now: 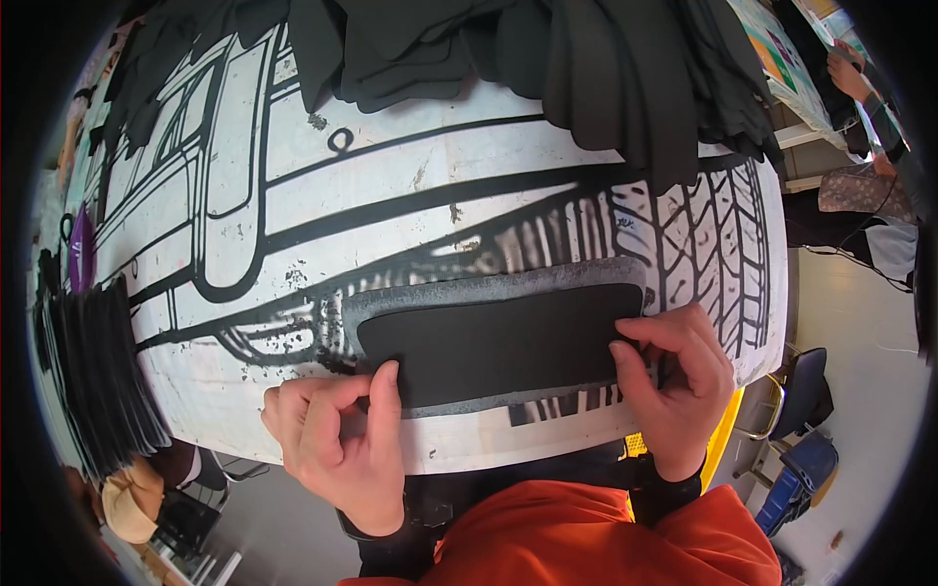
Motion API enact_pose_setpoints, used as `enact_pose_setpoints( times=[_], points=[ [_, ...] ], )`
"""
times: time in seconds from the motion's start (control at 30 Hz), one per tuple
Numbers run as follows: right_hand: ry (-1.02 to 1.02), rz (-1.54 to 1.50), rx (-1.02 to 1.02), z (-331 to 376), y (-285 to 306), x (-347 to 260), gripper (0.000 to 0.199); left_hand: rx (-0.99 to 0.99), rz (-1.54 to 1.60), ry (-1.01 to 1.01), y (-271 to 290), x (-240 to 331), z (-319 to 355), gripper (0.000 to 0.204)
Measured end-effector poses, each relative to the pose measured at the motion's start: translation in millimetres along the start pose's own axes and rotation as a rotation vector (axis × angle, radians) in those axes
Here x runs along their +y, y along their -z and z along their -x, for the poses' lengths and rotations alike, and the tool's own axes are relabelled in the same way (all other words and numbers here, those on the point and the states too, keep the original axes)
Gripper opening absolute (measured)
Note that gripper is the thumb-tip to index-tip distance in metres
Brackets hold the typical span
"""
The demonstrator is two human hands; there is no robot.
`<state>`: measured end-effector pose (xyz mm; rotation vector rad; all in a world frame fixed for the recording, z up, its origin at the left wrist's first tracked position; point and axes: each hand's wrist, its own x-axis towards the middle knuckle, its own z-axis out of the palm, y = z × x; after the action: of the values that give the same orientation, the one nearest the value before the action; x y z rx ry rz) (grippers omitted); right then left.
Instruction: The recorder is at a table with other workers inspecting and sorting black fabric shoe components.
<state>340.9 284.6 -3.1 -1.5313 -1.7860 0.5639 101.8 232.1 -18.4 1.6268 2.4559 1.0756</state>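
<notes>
A flat black rectangular piece with rounded corners (489, 342) lies on a slightly larger panel with a worn, speckled grey border (489, 285), close to the table's near edge. My left hand (337, 439) is closed at the piece's lower left corner, thumb up along the edge and the other fingers curled. At the right end, my right hand (679, 376) pinches the piece's edge between thumb and forefinger. Whether it is cloth or thin foam, I cannot tell.
The white table (391, 146) bears painted black line patterns. Loose black cut pieces (606, 68) heap along its far side. A stack of black pieces (98, 371) hangs at the left edge, near a purple-handled tool (80, 249). Chairs (803, 391) stand right; another person's hand (848, 73) shows far right.
</notes>
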Motion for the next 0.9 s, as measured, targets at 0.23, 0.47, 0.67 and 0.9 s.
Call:
enact_pose_setpoints(
  times=[0.23,0.47,0.67,0.9],
  points=[
    [-0.019,0.011,-0.012,1.0,-1.1,-0.5,0.024,-0.013,-0.056,-0.010,3.9,-0.9,-0.8,0.025],
    [-0.076,-0.016,0.028,4.4,-4.2,-2.5,0.024,-0.012,-0.031,-0.020,3.4,-3.3,-0.2,0.027],
    [-0.082,-0.011,0.014,5.0,-6.0,-1.5,0.025,-0.016,-0.050,-0.013,4.5,-4.2,0.5,0.028],
    [-0.100,-0.004,0.016,3.4,-5.5,-1.0,0.024,-0.011,-0.066,-0.021,0.8,-2.8,-1.2,0.029]
  ],
)
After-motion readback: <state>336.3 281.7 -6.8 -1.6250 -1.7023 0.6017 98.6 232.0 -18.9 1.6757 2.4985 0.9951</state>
